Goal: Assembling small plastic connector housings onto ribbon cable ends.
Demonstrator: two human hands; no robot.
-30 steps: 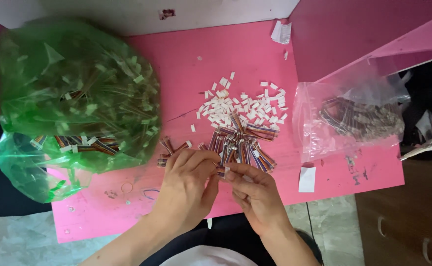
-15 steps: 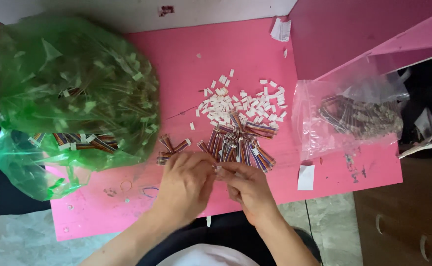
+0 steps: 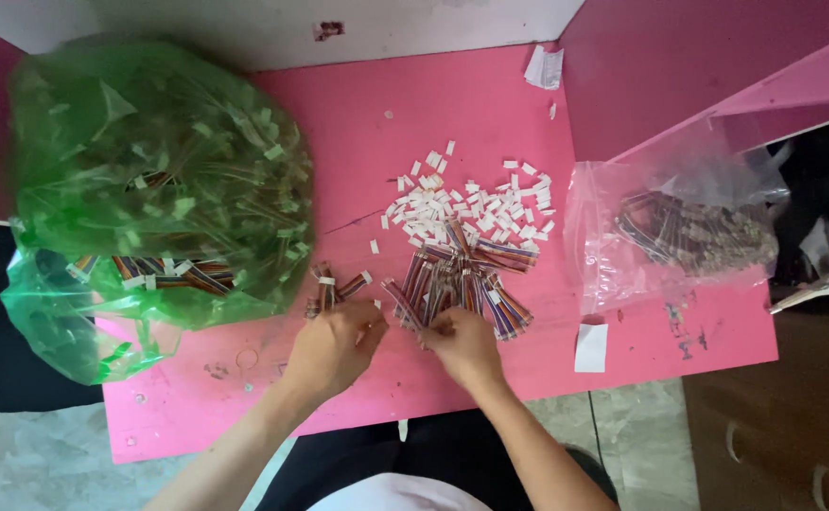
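1. Pink table point(image 3: 490, 123) under a white wall, seen from above
2. Left hand point(image 3: 331, 348) curled at the near edge, fingertips beside a few loose striped wire pieces point(image 3: 334, 287); whether pinching one, cannot tell
3. Right hand point(image 3: 466, 345) closed on the near end of the wire bundle point(image 3: 457, 284)
4. White tags point(image 3: 466, 203) scattered just behind the bundle, seemingly already stripped off
5. Clear bag point(image 3: 689, 232) on the right, partly filled with wires
6. Green bag point(image 3: 154, 189) on the left, bulging with tagged wires; most work seemingly left
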